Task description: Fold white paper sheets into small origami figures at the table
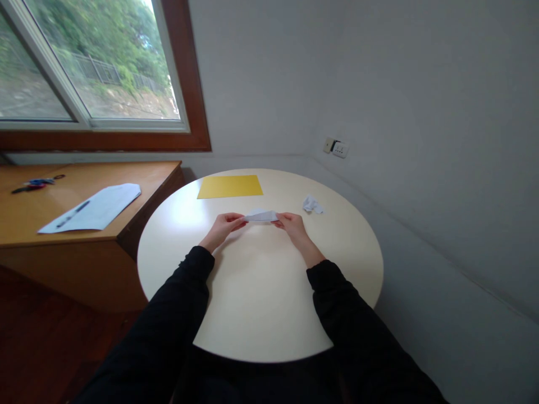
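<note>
A small folded piece of white paper (261,215) lies flat just above the middle of the round cream table (252,303). My left hand (225,225) pinches its left end and my right hand (291,225) pinches its right end. Both arms wear black sleeves and reach in from the near edge. A yellow sheet (230,186) lies flat on the far side of the table, beyond the hands. A crumpled white paper scrap (312,205) sits to the right of my right hand, apart from it.
A wooden desk (25,219) stands left of the table, with a white sheet (95,209), a pen (73,214) on it and scissors (36,184) at the back. A window is above it. Grey walls close in behind and at right, with a socket (337,148).
</note>
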{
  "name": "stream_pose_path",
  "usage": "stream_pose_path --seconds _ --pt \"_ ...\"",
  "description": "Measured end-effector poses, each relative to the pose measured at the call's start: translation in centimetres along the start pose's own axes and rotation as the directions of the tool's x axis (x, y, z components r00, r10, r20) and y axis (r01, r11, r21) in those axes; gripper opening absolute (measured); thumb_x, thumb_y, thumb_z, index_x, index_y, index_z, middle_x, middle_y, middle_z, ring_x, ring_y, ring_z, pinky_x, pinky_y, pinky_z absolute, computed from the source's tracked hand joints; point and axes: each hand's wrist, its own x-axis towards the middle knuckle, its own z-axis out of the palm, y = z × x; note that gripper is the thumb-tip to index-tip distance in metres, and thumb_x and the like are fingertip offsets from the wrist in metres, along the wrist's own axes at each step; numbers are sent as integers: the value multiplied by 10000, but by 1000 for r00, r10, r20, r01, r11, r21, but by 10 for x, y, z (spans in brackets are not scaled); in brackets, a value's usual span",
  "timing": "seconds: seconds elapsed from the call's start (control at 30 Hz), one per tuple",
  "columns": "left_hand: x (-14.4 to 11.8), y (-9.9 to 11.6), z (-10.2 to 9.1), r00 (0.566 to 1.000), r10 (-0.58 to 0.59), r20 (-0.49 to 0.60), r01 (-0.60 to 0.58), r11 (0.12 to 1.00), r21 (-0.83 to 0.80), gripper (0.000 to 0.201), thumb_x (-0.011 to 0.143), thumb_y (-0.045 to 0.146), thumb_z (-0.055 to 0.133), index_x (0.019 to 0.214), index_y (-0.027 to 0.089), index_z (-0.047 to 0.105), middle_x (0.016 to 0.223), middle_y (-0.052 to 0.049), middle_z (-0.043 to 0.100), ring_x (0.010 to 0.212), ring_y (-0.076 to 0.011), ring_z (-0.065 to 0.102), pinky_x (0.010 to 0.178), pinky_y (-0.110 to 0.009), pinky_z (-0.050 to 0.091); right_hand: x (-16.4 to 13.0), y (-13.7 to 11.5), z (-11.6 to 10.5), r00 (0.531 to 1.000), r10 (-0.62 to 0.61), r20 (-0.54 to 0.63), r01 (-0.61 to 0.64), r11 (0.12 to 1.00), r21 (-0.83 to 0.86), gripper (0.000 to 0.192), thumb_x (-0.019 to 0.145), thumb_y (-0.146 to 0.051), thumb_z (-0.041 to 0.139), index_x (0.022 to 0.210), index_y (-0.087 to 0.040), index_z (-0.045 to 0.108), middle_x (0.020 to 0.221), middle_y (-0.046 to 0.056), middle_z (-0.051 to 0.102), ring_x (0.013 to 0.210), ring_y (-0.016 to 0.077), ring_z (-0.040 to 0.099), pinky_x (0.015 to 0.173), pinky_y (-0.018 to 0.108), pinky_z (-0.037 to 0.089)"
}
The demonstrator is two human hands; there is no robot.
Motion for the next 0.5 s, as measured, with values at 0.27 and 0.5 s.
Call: stream_pose_path --seconds 0.27,0.5 --pt "5 -7 0 996 50 -79 -48 999 19 258 643 320 696 649 81 600 669 -71 630 696 -142 630 758 -288 494 -2 -1 3 1000 -2 17 2 1000 26 178 692 -310 667 681 -135 639 676 52 670 661 141 646 730 288 528" --pt "3 -5 6 990 71 -125 -71 997 8 203 642 269 687 647 104 570 644 -43 616 657 -139 624 706 -302 505 -4 -2 8 998 -35 -43 38 998 55 138 654 -250 684 731 -148 631 690 25 664 626 124 632 719 299 532"
